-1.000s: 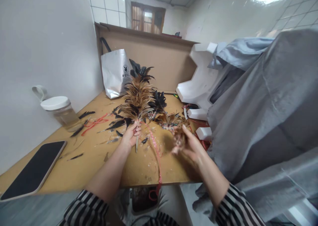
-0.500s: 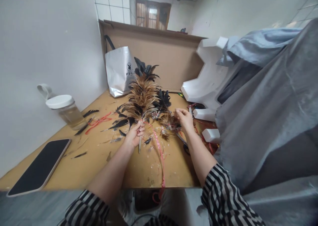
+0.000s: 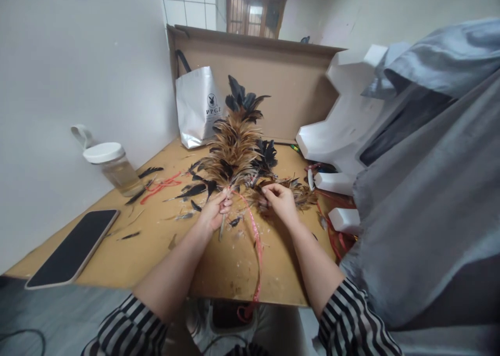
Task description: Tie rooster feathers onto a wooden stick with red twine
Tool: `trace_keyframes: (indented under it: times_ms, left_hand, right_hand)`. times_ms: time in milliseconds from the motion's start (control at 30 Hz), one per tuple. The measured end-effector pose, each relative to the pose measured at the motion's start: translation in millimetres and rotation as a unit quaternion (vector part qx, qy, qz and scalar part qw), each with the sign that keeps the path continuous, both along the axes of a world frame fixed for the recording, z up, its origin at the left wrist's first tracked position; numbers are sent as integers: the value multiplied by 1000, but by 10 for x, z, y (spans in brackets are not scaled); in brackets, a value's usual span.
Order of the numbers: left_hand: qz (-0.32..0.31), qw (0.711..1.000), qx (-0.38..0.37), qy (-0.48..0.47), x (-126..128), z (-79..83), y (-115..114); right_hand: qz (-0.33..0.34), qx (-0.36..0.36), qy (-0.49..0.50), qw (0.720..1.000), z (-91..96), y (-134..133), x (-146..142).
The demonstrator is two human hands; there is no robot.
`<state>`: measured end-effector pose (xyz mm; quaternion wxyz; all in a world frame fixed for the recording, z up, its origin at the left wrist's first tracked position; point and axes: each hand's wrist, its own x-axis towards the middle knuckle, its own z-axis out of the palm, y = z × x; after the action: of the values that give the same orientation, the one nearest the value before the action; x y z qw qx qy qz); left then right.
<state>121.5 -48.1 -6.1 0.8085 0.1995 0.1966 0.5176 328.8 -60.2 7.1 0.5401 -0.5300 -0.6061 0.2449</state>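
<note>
My left hand [image 3: 215,210] is wrapped round the stick of a feather duster [image 3: 236,145], whose brown feathers stand upward and end in a black tip. Below the fist a short end of the stick [image 3: 222,230] shows. From beside the fist a red ribbon [image 3: 258,241] curves down over the table's front edge. Over a pile of loose brown feathers [image 3: 300,193], my right hand [image 3: 281,202] has thumb and forefinger pinched together; what lies between them is too small to make out. Black feathers [image 3: 266,157] lie just behind it.
A lidded jar of pale liquid [image 3: 117,173] and a phone [image 3: 74,246] are at the left. Behind stand a silver bag [image 3: 195,106] and a cardboard panel [image 3: 289,90]. White foam [image 3: 336,121] and grey cloth [image 3: 429,189] border the right. Red strips [image 3: 160,186] and feather scraps litter the table.
The right hand has shifted left and down over the brown feathers, nearer the left hand. The left hand keeps its grip on the duster. The view has turned slightly.
</note>
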Motion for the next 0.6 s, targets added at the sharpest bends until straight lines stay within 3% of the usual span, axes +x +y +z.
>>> trace_keyframes:
  times_ms: [133,333,500,600]
  left_hand:
    - [-1,999,27,35,42,3,-31]
    - [19,993,73,89,80,-4,-48]
    - [50,985,89,138,119,48,-95]
    - [83,978,95,168,134,67,-115]
  right_hand:
    - [72,-89,109,987,75,-15,-298]
    - [179,-208,267,924,76,-44,-648]
    - [97,-158,244,952,-31,3,-747]
    - [74,-139,251,955,-61,8,-776]
